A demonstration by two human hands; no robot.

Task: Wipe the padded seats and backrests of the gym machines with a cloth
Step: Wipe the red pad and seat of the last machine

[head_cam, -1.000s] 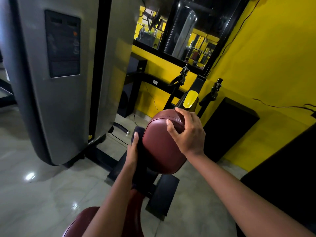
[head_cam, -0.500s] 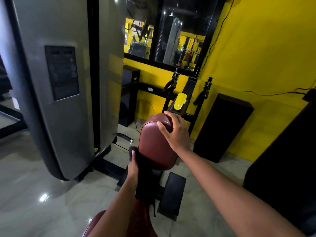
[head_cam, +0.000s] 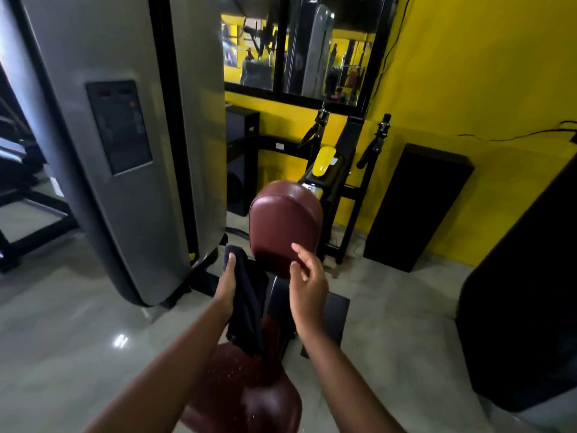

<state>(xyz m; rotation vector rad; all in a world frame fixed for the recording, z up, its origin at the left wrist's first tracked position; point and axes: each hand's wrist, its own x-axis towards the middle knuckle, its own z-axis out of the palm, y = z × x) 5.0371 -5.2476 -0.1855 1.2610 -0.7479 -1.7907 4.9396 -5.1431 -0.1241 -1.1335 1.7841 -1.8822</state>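
Yellow walls (head_cam: 468,73), glossy floor (head_cam: 62,323) surround maroon backrest (head_cam: 285,223) and cloth (head_cam: 246,307).

**A yellow room with a shiny floor**

On the right we see a yellow wall (head_cam: 468,73) with a thin black cable (head_cam: 515,138) running across it. A dark-framed mirror (head_cam: 296,48) hangs on the far wall. Under it, against the wall, stands a black box (head_cam: 415,207). The pale floor (head_cam: 62,307) is glossy and shows a small bright reflection (head_cam: 120,340). A tall grey cabinet (head_cam: 125,214) stands at the left.

head cam | wide-angle | faces fwd+down | near backrest (head_cam: 285,226) | 1 view
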